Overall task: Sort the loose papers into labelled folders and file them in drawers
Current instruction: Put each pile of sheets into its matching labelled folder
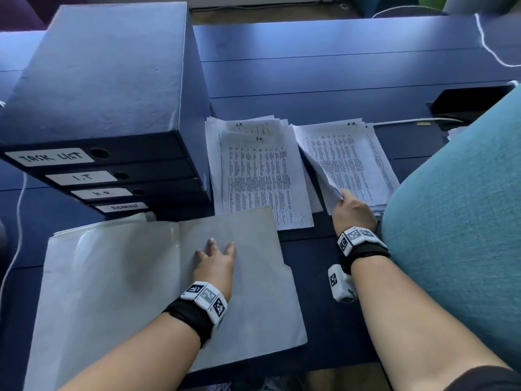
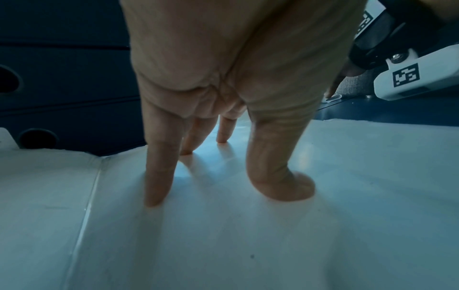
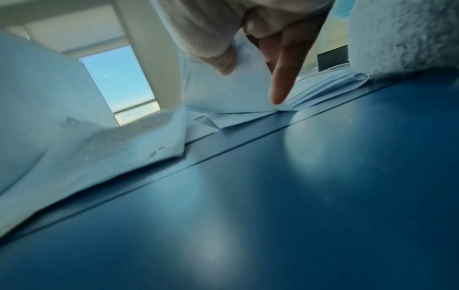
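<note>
On the blue tabletop point(image 1: 338, 66), an open folder point(image 1: 112, 292) lies flat in front of the drawer unit point(image 1: 98, 94), whose drawer fronts read TASK LIST, I.T, H.R. and ADMIN. Spread, straight fingers point(image 2: 159, 176) of the left hand point(image 1: 215, 263) press down on the folder's right leaf, pinning it open. Beyond it sit two stacks: the I.T. pile point(image 1: 259, 170) in the middle and the H.R. pile point(image 1: 352, 162) to its right, beside a teal chair back point(image 1: 465, 207). At the H.R. pile's near left corner, the right hand point(image 1: 353, 211) pinches several sheets between thumb and forefinger, lifting that corner while the rest stays down. The step looks like gathering this pile for the folder. To do it well, slide the fingers further under so the whole stack comes away together, keep it level so no sheets slip out, and hold the folder flat until the papers land square against the crease.
</note>
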### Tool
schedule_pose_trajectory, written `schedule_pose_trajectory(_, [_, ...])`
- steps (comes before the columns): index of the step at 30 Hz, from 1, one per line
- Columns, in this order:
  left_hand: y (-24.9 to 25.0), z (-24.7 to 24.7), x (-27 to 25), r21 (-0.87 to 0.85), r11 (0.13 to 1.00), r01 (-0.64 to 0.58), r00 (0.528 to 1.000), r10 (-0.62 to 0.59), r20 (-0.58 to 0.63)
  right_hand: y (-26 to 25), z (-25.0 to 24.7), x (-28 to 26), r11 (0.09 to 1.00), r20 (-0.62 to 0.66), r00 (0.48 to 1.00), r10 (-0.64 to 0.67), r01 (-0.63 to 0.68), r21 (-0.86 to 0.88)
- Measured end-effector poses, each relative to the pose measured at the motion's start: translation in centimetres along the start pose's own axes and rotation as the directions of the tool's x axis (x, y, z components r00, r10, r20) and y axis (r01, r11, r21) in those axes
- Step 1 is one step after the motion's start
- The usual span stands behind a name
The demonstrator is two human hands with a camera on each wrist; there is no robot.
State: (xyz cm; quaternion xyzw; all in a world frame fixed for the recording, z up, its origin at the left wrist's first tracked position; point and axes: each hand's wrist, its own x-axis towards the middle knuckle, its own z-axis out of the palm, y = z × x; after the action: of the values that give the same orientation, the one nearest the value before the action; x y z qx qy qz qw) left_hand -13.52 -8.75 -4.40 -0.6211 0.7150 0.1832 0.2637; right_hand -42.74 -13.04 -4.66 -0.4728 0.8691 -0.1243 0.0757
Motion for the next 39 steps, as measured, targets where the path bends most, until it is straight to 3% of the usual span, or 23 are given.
schedule_pose_trajectory(8, [-0.2, -0.5, -0.7, 0.007, 1.000, -0.019, 1.000, 0.019, -0.018, -0.3, -1.2, -3.0, 0.995, -0.049, 0.999, -0.018, 0.023, 0.098])
schedule_pose_trajectory(14, [-0.4, -0.9, -1.1, -0.007, 1.000, -0.029, 1.000, 0.029, 0.003, -0.3, -0.1, -3.6, 0.983, 0.185, 0.976, -0.116, 0.139, -0.116])
schedule_pose_trajectory(18, [-0.5, -0.9, -1.2, -0.011, 0.999, -0.033, 0.999, 0.033, -0.006, -1.1, 0.9, -3.2, 0.957, 0.296, 0.953, -0.062, 0.141, -0.252])
schedule_pose_trajectory(22, [-0.6, -0.9, -1.1, -0.008, 0.999, -0.039, 0.999, 0.039, -0.008, -1.6, 1.2, -2.1, 0.925, 0.262, 0.965, -0.017, 0.115, -0.362])
schedule_pose_trajectory(25, [-0.7, -0.8, -1.1, -0.004, 0.999, -0.037, 0.999, 0.037, -0.007, -1.7, 1.7, -1.9, 0.941, 0.290, 0.957, 0.015, 0.085, -0.329])
schedule_pose_trajectory(34, [-0.7, -0.8, -1.1, -0.018, 0.999, -0.043, 0.999, 0.043, -0.017, -0.8, 0.8, -1.5, 0.934, 0.217, 0.968, -0.123, 0.187, -0.303])
schedule_pose_trajectory(39, [-0.9, -0.7, -0.9, -0.038, 0.998, -0.043, 0.999, 0.043, -0.024, -0.9, -0.5, -2.1, 0.968, 0.125, 0.981, -0.145, 0.167, -0.186])
